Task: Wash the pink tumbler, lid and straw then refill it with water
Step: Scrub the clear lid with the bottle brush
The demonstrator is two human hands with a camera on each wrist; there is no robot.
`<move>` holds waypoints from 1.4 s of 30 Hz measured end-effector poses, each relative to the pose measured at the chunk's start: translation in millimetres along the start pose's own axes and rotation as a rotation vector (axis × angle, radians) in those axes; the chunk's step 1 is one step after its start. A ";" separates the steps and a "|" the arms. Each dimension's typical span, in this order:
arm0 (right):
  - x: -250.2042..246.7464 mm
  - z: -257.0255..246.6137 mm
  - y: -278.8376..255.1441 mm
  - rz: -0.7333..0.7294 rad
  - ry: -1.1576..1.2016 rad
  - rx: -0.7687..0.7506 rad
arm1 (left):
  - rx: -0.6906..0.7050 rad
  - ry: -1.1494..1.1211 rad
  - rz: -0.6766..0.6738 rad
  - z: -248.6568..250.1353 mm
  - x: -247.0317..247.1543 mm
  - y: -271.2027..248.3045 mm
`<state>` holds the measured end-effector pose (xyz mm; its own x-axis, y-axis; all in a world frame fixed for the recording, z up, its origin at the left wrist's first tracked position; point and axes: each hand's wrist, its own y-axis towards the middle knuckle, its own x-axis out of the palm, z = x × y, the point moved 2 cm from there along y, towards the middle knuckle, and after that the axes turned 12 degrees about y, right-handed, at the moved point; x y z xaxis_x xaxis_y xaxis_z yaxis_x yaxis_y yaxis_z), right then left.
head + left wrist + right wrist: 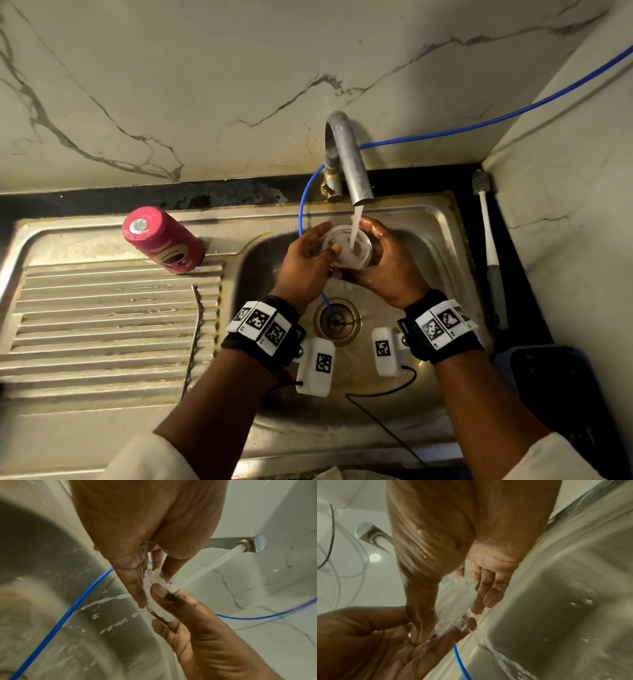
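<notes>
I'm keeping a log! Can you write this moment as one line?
step: rinsing lid | hands: left hand, right hand both hold it | tap: running | tumbler: on drainboard

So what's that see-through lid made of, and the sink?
The lid looks like clear plastic: the fingers show through it. The sink looks like stainless steel: grey, dull-shiny and stained, with pressed ridges. Both are guesses from looks.

No readable words, brand names or numbers are being shown. Only black-and-white square code markers are being displayed on the wristbands (262, 323) and on the white camera housings (317, 366) at both wrists.
</notes>
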<state>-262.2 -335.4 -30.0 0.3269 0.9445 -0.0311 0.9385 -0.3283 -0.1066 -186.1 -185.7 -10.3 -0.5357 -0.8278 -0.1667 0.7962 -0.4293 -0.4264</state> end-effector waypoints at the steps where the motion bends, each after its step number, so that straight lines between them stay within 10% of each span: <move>1: -0.9 -0.8 1.9 0.018 -0.013 -0.017 | 0.008 0.016 -0.002 1.2 -0.1 0.2; 32: -5.3 17.1 9.2 0.061 0.001 -0.012 | 0.092 -0.001 0.017 46.2 -9.6 25.5; 42: 22.8 14.8 -6.8 0.137 0.810 0.744 | 0.126 0.219 -0.089 50.7 -3.6 30.0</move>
<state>-262.7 -311.6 -44.7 0.6538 0.5282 0.5419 0.6769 -0.0880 -0.7308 -146.0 -213.9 22.6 -0.6421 -0.6932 -0.3275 0.7648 -0.5499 -0.3357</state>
